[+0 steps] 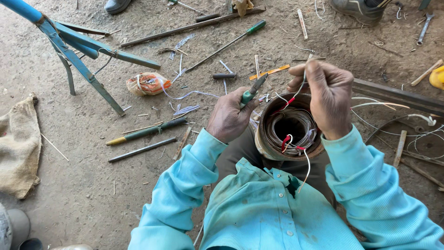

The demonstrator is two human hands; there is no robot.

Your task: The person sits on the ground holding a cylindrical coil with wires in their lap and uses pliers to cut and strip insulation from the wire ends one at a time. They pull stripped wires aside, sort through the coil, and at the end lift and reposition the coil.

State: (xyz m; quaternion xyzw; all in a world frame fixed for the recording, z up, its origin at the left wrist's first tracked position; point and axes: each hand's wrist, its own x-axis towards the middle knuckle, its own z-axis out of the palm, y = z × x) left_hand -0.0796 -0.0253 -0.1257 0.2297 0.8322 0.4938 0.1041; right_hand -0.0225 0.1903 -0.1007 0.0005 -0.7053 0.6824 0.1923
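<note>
Centre right of the frame: a round motor stator (266, 139) wedged between the knees, rusty rim up, copper windings (290, 124) coiled inside. Red-sleeved leads (286, 141) poking out at the lower rim, one pale wire (307, 169) trailing down over the turquoise shirt (259, 213).

Right hand (327, 95) above the upper rim, fingers pinched together on a thin wire (298, 90) with a red sleeve, pulled up taut from the coil. Left hand (229, 118) just left of the stator, fist clamped around a green-handled tool (252, 92), tip angled toward the upper right; tip type hard to tell.

Out on the dirt floor: long green-handled screwdriver (226, 45) in the upper centre, a short dark rod (224, 75) below it, scraps of white insulation scattered about. Orange-and-white bundle (148, 83) to the upper left, beside a blue metal stand (78, 51). Two long tools (145, 139) lying left of centre. Burlap sack (18, 143) at the far left edge. Someone else's shoes (360, 8) along the top edge.
</note>
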